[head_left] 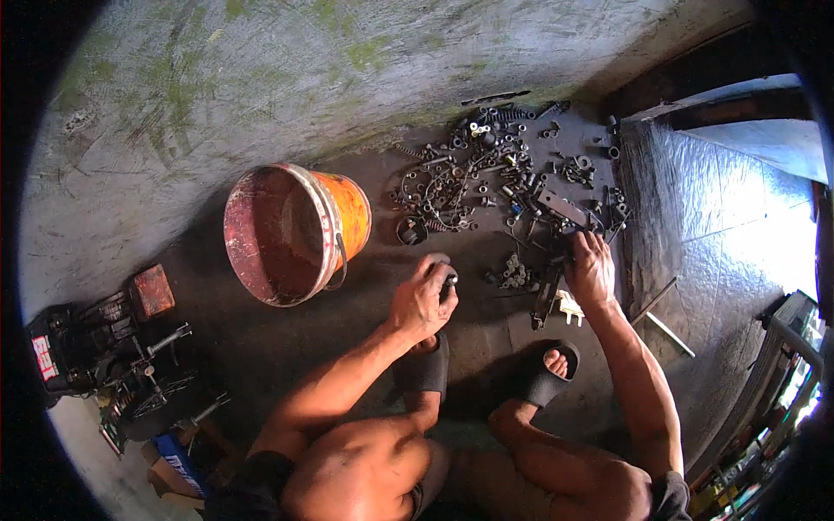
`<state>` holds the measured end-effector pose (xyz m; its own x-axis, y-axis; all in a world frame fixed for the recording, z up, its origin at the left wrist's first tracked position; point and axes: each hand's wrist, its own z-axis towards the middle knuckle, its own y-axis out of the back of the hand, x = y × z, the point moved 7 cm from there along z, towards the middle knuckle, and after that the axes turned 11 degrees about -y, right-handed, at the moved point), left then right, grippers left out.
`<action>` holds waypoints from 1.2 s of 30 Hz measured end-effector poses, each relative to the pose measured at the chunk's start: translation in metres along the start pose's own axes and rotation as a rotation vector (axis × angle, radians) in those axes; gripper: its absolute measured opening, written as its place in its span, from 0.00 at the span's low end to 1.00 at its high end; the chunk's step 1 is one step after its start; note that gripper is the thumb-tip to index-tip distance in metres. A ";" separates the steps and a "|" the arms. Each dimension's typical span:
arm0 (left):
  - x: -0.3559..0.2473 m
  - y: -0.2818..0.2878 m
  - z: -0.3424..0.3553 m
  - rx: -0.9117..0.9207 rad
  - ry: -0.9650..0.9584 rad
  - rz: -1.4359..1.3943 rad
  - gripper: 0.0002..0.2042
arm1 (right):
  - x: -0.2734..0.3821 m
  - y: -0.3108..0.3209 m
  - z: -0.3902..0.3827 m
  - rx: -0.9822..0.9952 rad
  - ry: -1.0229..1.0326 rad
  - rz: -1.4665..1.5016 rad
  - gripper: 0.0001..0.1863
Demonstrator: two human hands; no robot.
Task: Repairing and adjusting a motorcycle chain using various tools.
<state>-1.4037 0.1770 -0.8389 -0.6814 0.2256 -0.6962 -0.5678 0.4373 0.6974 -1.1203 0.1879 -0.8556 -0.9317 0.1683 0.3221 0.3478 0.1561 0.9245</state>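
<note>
The hands are well apart. The left hand (423,300), near the clock's centre, is curled round a small dark piece (451,280) with a pale tip. At three o'clock the right hand (592,271) has its fingers on dark parts at the edge of the heap (508,165); I cannot tell if it grips any. The heap lies on the floor (365,326), around one o'clock. Toward nine, the orange bucket (354,217) shows pale marks. Between eight and nine, a red-and-white printed label (44,358) sits on machinery (109,347); toward seven, a blue box (178,462) carries pale lettering.
</note>
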 end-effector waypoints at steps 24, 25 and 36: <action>-0.024 -0.030 0.032 0.226 -0.119 -0.012 0.12 | -0.009 -0.010 0.000 0.068 -0.022 0.092 0.12; -0.025 -0.033 0.025 0.242 -0.099 -0.023 0.12 | -0.007 -0.006 0.000 0.044 -0.030 0.110 0.11; -0.016 0.000 0.024 -0.076 -0.082 0.044 0.09 | 0.013 0.009 0.023 -0.105 0.082 0.037 0.23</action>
<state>-1.3818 0.1941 -0.8322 -0.6681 0.3151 -0.6740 -0.5735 0.3590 0.7363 -1.1268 0.2141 -0.8484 -0.9253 0.0909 0.3682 0.3734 0.0478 0.9264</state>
